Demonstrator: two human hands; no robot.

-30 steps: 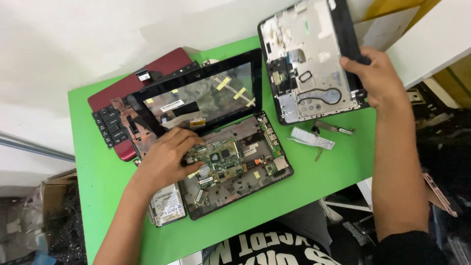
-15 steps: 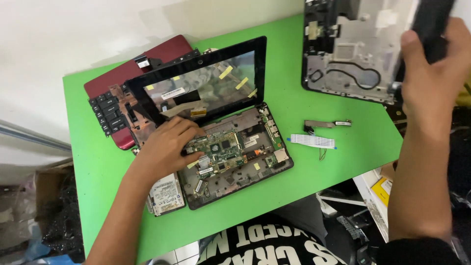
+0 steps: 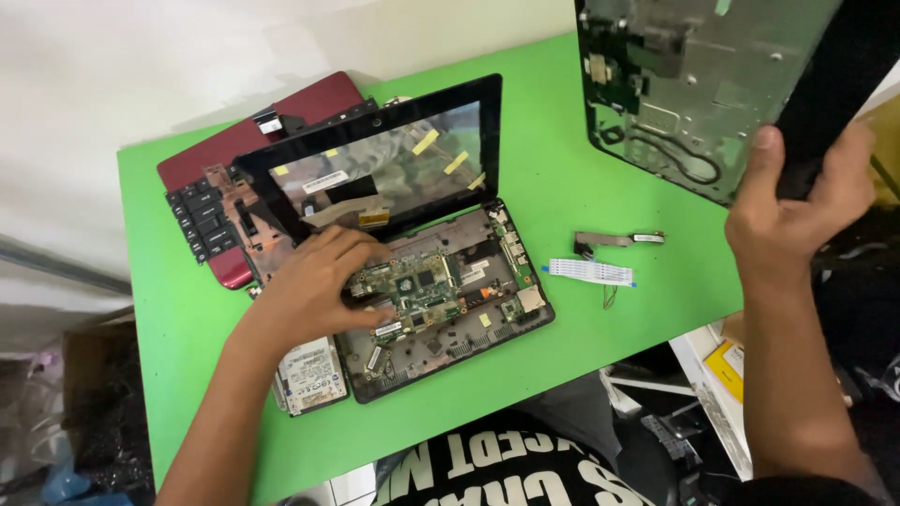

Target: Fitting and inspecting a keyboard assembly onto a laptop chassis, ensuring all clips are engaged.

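An opened laptop base (image 3: 487, 328) with its green circuit board (image 3: 417, 286) exposed lies mid-table, its dark screen panel (image 3: 394, 159) tilted up behind. My left hand (image 3: 314, 286) rests flat on the left part of the base, fingers touching the board. My right hand (image 3: 797, 211) grips the lower edge of a black plastic laptop cover (image 3: 694, 84), lifted off the table at the upper right, inner side facing me.
The green table (image 3: 609, 319) carries a red laptop shell with a loose keyboard (image 3: 202, 220) at the left, a silver hard drive (image 3: 309, 375) near the front, and a white ribbon cable (image 3: 591, 272) beside a small bracket (image 3: 614, 239). Boxes and clutter sit past the right edge.
My right hand has lifted the black cover off the table and brought it up towards the camera. My left hand has stayed on the laptop base.
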